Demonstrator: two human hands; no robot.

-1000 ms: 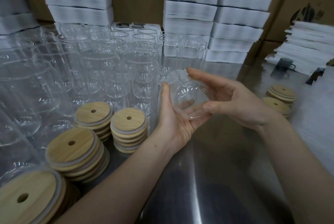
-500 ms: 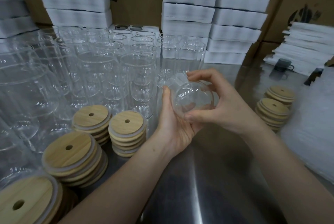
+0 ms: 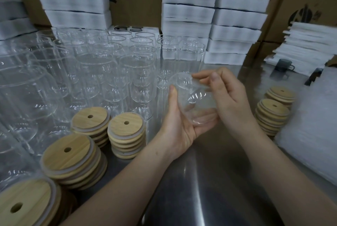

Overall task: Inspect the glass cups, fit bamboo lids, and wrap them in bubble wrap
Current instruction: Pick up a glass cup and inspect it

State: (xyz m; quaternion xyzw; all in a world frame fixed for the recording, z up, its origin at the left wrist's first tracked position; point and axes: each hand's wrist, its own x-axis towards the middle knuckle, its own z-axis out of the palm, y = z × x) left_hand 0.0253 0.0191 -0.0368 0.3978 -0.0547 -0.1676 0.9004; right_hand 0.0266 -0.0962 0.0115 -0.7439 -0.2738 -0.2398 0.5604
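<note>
L hand [image 3: 179, 127] cradles tilted glass cup [image 3: 195, 101] in palm, R hand [image 3: 228, 96] pinches its far end.

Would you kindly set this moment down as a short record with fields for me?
Cup in hand: one clear glass cup, tilted, no lid on it
Left hand: cradles the cup from below, thumb up its side
Right hand: grips the cup's upper end
Lids: bamboo lid stacks on the left, two more stacks on the right
Other cups: standing in rows at back left
Wrap: white bubble wrap pile at right edge
</note>
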